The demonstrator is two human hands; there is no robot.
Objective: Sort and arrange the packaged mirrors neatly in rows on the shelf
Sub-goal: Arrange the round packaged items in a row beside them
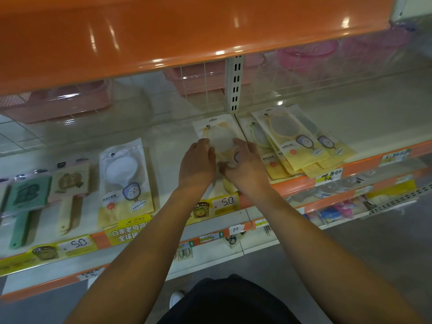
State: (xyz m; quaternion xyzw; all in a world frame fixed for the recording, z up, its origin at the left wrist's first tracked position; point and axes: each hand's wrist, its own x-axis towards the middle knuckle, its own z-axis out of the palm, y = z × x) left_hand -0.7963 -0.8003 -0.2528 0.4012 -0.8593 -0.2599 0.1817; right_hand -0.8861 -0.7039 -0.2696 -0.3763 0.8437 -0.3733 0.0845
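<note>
Both forearms are stretched toward the shelf [168, 146], where a packaged mirror [216, 129] is grasped by the left grip [197, 160] and right grip [243, 162]. Right of them, yellow packaged mirrors [304, 141] are heaped crookedly.

**What I can't make out from here**

My left hand [197, 163] and right hand [243, 166] cover the lower half of the packaged mirror [216, 134], so its handle and printing are hidden from me. The fanned pile of yellow packs [304, 146] overlaps itself; I can't count the packs underneath. The green brush [25, 202] at far left is smeared by blur (its neighbour runs off the frame edge). Goods on the lower shelves [339, 206] are too small to identify, and the pink baskets [306, 52] sit hazy behind the wire grid.
</note>
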